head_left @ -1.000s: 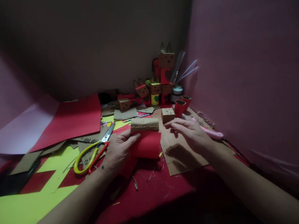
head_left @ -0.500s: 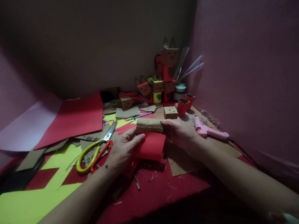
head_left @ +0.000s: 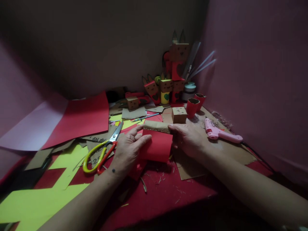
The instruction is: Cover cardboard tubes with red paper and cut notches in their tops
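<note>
Between my hands is a brown cardboard piece (head_left: 157, 126), rolled or curved, with a rough corrugated edge along its lower side. A sheet of red paper (head_left: 157, 146) hangs just below, against that edge. My left hand (head_left: 130, 144) grips the red paper's left side, thumb on its front and index finger up at the cardboard's left end. At the other end my right hand (head_left: 186, 136) pinches the cardboard with the thumb; its lower fingers curl beside the paper, partly hidden. Left of my left hand lie scissors (head_left: 102, 157) with yellow and red handles.
A pink glue gun (head_left: 220, 133) lies at the right, its cord trailing. Behind stand two red tubes (head_left: 192, 107), a small cardboard box (head_left: 179, 115) and several cardboard figures with ears (head_left: 165, 91). Red card (head_left: 88, 118) and yellow paper (head_left: 40, 203) cover the left side.
The cardboard piece has tipped slightly back, so more of the red paper's upper part shows beneath it. Both hands keep their hold. The whole view has shifted a little.
</note>
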`<move>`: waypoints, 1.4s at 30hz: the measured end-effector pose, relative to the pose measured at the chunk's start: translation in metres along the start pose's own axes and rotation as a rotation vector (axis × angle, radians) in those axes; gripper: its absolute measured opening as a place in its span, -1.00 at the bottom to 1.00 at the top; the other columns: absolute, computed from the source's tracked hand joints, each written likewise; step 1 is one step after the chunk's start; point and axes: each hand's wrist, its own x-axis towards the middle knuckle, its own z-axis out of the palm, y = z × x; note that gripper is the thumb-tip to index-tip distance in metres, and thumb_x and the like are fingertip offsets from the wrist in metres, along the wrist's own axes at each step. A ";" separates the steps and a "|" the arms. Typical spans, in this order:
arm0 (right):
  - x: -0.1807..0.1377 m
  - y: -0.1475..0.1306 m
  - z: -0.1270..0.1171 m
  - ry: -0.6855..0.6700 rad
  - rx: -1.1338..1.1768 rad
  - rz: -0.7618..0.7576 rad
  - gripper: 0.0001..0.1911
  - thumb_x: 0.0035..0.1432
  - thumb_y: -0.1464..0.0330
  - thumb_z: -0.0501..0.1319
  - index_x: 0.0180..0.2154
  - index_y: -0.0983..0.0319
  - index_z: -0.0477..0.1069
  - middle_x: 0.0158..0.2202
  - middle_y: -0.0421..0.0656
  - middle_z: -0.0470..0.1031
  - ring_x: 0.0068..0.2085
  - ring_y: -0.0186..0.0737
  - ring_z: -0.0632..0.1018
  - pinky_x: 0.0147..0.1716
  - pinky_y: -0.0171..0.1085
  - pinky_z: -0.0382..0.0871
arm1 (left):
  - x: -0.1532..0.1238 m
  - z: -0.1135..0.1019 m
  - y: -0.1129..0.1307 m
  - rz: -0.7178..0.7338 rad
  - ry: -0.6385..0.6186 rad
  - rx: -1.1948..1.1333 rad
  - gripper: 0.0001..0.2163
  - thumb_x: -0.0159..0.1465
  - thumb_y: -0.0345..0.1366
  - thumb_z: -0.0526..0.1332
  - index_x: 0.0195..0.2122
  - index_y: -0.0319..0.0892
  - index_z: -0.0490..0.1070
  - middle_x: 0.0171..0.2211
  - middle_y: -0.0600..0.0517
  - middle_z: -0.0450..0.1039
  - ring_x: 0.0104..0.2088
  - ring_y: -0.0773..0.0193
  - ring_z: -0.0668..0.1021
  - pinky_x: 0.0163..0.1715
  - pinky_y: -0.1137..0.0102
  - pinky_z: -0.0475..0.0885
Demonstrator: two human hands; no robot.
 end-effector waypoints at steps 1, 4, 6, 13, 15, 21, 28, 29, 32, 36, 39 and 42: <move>-0.001 -0.001 0.001 -0.010 -0.010 -0.012 -0.73 0.06 0.23 0.22 -0.56 0.26 0.37 -0.67 -0.20 0.32 -0.66 -0.36 0.30 -0.66 -0.31 0.06 | 0.000 0.000 0.000 -0.012 -0.004 -0.009 -0.55 0.13 -0.34 0.37 0.06 -0.24 0.39 -0.54 0.10 0.55 -0.52 0.35 0.57 -0.46 0.51 0.50; -0.004 -0.004 0.004 -0.012 -0.013 -0.038 -0.71 0.06 0.25 0.22 -0.61 0.25 0.36 -0.71 -0.22 0.29 -0.68 -0.38 0.28 -0.68 -0.32 0.03 | 0.000 0.000 -0.001 -0.034 -0.003 -0.008 -0.62 0.11 -0.30 0.38 -0.04 -0.23 0.45 -0.40 0.01 0.61 -0.44 0.28 0.61 -0.38 0.44 0.52; -0.006 -0.007 0.006 0.002 -0.001 -0.029 -0.69 0.06 0.25 0.23 -0.64 0.25 0.34 -0.72 -0.22 0.28 -0.69 -0.39 0.28 -0.69 -0.32 0.03 | 0.000 0.000 0.000 -0.037 0.024 0.041 -0.68 0.10 -0.27 0.38 -0.12 -0.23 0.48 -0.42 0.01 0.62 -0.50 0.30 0.59 -0.44 0.47 0.51; -0.011 -0.014 0.008 -0.031 -0.059 -0.016 -0.66 0.08 0.22 0.22 -0.65 0.24 0.34 -0.72 -0.21 0.28 -0.69 -0.39 0.26 -0.71 -0.32 0.01 | 0.002 0.001 0.002 -0.043 0.059 0.098 -0.70 0.05 -0.24 0.41 -0.21 -0.24 0.51 -0.48 0.02 0.61 -0.52 0.30 0.58 -0.49 0.49 0.49; -0.012 -0.016 0.009 -0.017 -0.077 -0.022 -0.66 0.08 0.22 0.22 -0.65 0.23 0.33 -0.72 -0.22 0.27 -0.69 -0.39 0.26 -0.71 -0.32 0.00 | 0.002 0.001 0.002 -0.049 0.060 0.081 -0.70 0.05 -0.24 0.41 -0.21 -0.24 0.51 -0.47 0.02 0.61 -0.51 0.29 0.59 -0.45 0.47 0.50; -0.012 -0.019 0.010 0.005 -0.112 -0.007 -0.66 0.10 0.28 0.18 -0.67 0.21 0.31 -0.73 -0.22 0.26 -0.68 -0.38 0.24 -0.69 -0.30 0.00 | 0.001 0.002 0.003 -0.068 0.073 0.090 -0.69 0.03 -0.22 0.43 -0.23 -0.23 0.52 -0.49 0.03 0.60 -0.51 0.27 0.59 -0.44 0.46 0.49; -0.008 -0.010 0.007 -0.022 -0.040 -0.025 -0.65 0.10 0.24 0.20 -0.67 0.21 0.32 -0.72 -0.22 0.26 -0.69 -0.37 0.25 -0.69 -0.29 0.00 | -0.003 0.004 0.005 -0.058 0.111 0.142 -0.71 0.02 -0.22 0.42 -0.25 -0.23 0.53 -0.50 0.02 0.60 -0.52 0.28 0.57 -0.55 0.50 0.44; -0.008 -0.011 0.007 -0.022 -0.047 -0.026 -0.65 0.10 0.25 0.20 -0.67 0.21 0.32 -0.72 -0.22 0.27 -0.68 -0.37 0.25 -0.68 -0.30 0.01 | -0.003 0.005 0.005 -0.058 0.115 0.145 -0.71 0.02 -0.22 0.42 -0.25 -0.24 0.53 -0.50 0.02 0.60 -0.53 0.27 0.57 -0.55 0.49 0.45; -0.011 -0.016 0.009 -0.010 -0.107 -0.035 -0.64 0.10 0.25 0.19 -0.68 0.21 0.31 -0.73 -0.22 0.26 -0.69 -0.38 0.26 -0.68 -0.30 0.01 | -0.002 0.005 0.005 -0.055 0.125 0.144 -0.72 0.01 -0.22 0.42 -0.27 -0.24 0.53 -0.49 0.01 0.60 -0.51 0.24 0.59 -0.52 0.46 0.47; -0.013 -0.018 0.011 -0.011 -0.129 -0.017 -0.62 0.12 0.23 0.18 -0.69 0.20 0.28 -0.74 -0.22 0.24 -0.70 -0.38 0.24 -0.70 -0.30 0.00 | -0.001 0.004 0.004 -0.051 0.109 0.123 -0.70 0.00 -0.20 0.43 -0.28 -0.24 0.53 -0.49 0.00 0.60 -0.51 0.24 0.59 -0.49 0.45 0.48; -0.011 -0.014 0.009 -0.038 -0.066 -0.009 -0.65 0.12 0.24 0.19 -0.64 0.22 0.30 -0.72 -0.23 0.23 -0.69 -0.38 0.24 -0.69 -0.30 0.00 | -0.002 0.004 0.004 -0.047 0.113 0.145 -0.69 0.00 -0.19 0.43 -0.27 -0.25 0.52 -0.49 0.00 0.60 -0.52 0.27 0.57 -0.52 0.49 0.46; -0.009 -0.008 0.006 -0.080 0.052 -0.007 -0.70 0.11 0.22 0.23 -0.57 0.25 0.37 -0.69 -0.24 0.26 -0.67 -0.40 0.23 -0.66 -0.31 0.01 | -0.002 0.003 0.004 -0.044 0.111 0.159 -0.68 0.01 -0.18 0.43 -0.27 -0.26 0.52 -0.49 0.00 0.59 -0.52 0.29 0.56 -0.52 0.50 0.45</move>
